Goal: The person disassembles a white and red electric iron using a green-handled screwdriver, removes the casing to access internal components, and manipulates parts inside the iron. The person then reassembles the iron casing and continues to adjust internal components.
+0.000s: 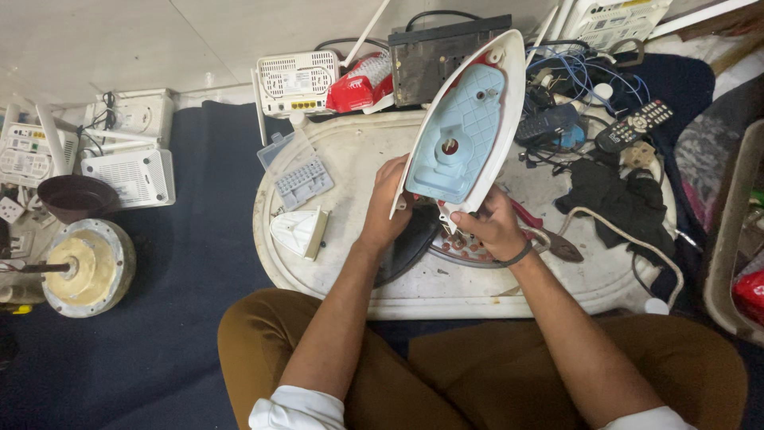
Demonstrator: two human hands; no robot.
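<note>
White plastic iron housing with pale blue inner panel raised upright over oval white table. Left hand and right hand both in clenched grip on lower edge. Disassembly underway; next likely lifting housing clear of dark soleplate beneath.

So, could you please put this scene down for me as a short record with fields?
Setting: person seated cross-legged at a low white tray on a dark blue mat
Left hand: grips the left edge of the iron shell
Right hand: holds the shell's lower end
Iron shell: white outside, light blue inside, tilted up
Under the hands: dark soleplate
On tray: small white cover, clear parts box, pliers
Behind: white routers, remote controls
</note>
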